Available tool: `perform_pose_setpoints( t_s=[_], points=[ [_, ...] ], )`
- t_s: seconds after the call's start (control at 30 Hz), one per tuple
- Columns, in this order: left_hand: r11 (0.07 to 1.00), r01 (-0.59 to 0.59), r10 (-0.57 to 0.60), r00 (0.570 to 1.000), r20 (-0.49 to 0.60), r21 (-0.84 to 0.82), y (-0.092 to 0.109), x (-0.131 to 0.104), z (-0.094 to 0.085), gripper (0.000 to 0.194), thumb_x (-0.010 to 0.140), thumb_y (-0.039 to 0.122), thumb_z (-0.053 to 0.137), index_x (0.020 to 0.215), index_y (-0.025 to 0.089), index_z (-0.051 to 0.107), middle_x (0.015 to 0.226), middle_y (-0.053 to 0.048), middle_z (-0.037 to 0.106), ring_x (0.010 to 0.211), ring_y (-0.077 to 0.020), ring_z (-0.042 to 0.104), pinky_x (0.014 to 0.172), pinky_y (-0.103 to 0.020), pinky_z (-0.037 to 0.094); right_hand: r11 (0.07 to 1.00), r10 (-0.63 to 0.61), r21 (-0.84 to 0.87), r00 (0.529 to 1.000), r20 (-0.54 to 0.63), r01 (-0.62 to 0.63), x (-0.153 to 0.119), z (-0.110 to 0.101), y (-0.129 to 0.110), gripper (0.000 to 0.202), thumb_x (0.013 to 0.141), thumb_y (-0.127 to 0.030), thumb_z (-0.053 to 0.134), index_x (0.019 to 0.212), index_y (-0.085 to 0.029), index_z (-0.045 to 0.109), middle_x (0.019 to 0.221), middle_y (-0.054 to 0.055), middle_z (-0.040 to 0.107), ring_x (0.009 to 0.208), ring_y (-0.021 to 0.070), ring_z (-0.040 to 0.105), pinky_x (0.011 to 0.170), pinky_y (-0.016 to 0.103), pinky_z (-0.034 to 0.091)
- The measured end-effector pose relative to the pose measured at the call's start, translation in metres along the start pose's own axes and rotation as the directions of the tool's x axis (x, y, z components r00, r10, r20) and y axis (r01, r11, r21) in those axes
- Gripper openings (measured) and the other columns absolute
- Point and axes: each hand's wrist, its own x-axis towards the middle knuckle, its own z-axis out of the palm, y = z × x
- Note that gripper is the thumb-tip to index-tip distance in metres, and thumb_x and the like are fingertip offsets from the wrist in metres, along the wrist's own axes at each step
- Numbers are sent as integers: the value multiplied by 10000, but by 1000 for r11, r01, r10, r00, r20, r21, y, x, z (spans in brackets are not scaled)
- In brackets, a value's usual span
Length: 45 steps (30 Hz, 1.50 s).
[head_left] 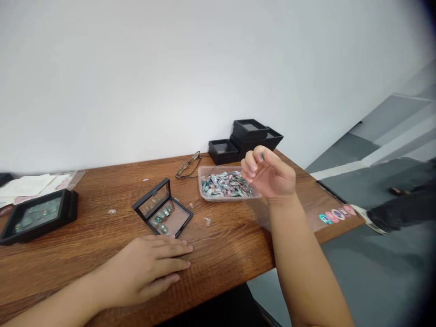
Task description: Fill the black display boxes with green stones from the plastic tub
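My left hand [146, 268] lies flat on the wooden table with its fingers stretched out, just in front of an open black display case [182, 218]. Inside the case is a small group of glossy green press-on nails [163, 218] on clear film, and its lid stands tilted up. My right hand [270, 175] is raised at the near right of a clear plastic tub [225, 198], fingers curled into a pinch. Between thumb and fingertips shows a small dark green press-on nail [262, 156], mostly hidden. Many shiny nails [228, 184] fill the tub.
Stacked black cases [250, 134] and eyeglasses [189, 165] stand near the wall. A closed case [41, 215] and papers [30, 186] lie at left. Small clear bits [207, 221] dot the table [112, 190]. Round stickers [337, 214] line the right edge; another person's leg [402, 209] is beyond.
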Motion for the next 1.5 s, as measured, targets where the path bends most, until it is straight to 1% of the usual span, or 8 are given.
perform_pose_setpoints(
  t_s=[0.2, 0.4, 0.6, 0.83, 1.0, 1.17, 1.37, 1.5],
  points=[
    [1000, -4, 3, 1000, 18, 12, 0, -1, -1, 310, 1013, 290, 506, 1299, 260, 623, 1439, 27, 608, 1281, -163, 637, 1032, -341, 583, 1000, -10, -9, 1000, 0, 10, 0, -2, 1, 271, 860, -390, 729, 753, -190, 582, 647, -24, 501, 557, 102, 461, 472, 227, 396],
    [1000, -2, 1, 1000, 25, 25, 0, -1, 0, 319, 1011, 287, 505, 1310, 265, 615, 1450, 29, 597, 1275, -171, 642, 1014, -354, 596, 999, -28, -26, 1000, 2, 28, -1, -1, 3, 248, 837, -333, 765, 769, -198, 568, 644, -38, 503, 549, 94, 452, 468, 216, 386],
    [999, -9, 8, 999, 31, 31, -1, -1, 0, 319, 1012, 284, 503, 1309, 261, 618, 1449, 28, 599, 1277, -168, 640, 1035, -347, 585, 999, -35, -37, 999, -1, 35, -1, 1, 3, 225, 842, -285, 761, 778, -197, 564, 642, -42, 500, 551, 87, 439, 470, 209, 379],
    [1000, 2, -3, 999, 40, 17, -1, -1, -1, 317, 1010, 286, 507, 1304, 267, 623, 1451, 18, 600, 1281, -168, 638, 1044, -348, 578, 998, -20, -51, 1000, 7, 20, 0, -1, 3, 263, 844, -353, 758, 765, -191, 567, 650, -32, 519, 551, 96, 471, 470, 228, 396],
    [1000, 5, -6, 1000, 25, 3, 0, 0, -1, 312, 1002, 281, 523, 1292, 257, 637, 1438, 3, 616, 1274, -167, 642, 1054, -325, 566, 998, -22, -58, 1000, 5, 22, 0, -1, 3, 247, 835, -338, 768, 771, -192, 578, 641, -35, 527, 544, 96, 469, 468, 229, 396],
    [999, 6, -6, 1000, -8, -47, -1, 0, -1, 315, 988, 256, 546, 1287, 239, 643, 1417, -20, 635, 1270, -175, 644, 1076, -316, 547, 998, -22, -62, 1000, -1, 22, -1, 0, 3, 221, 829, -305, 771, 773, -198, 586, 632, -36, 528, 537, 98, 466, 464, 231, 388],
    [997, 13, -14, 1000, -8, -72, -1, 0, 0, 327, 989, 257, 550, 1306, 246, 632, 1420, -19, 633, 1275, -175, 641, 1078, -314, 543, 997, -20, -72, 1000, -4, 19, -1, -1, 3, 255, 835, -348, 755, 745, -196, 571, 641, -25, 532, 544, 110, 479, 473, 248, 396],
    [997, 17, -19, 1000, -16, -82, 0, 0, 0, 327, 986, 255, 557, 1304, 248, 635, 1419, -14, 635, 1271, -171, 643, 1086, -308, 536, 997, -10, -75, 1000, -2, 9, 0, -1, 4, 243, 838, -335, 736, 723, -185, 583, 646, -13, 544, 551, 118, 496, 485, 258, 404]
  ],
)
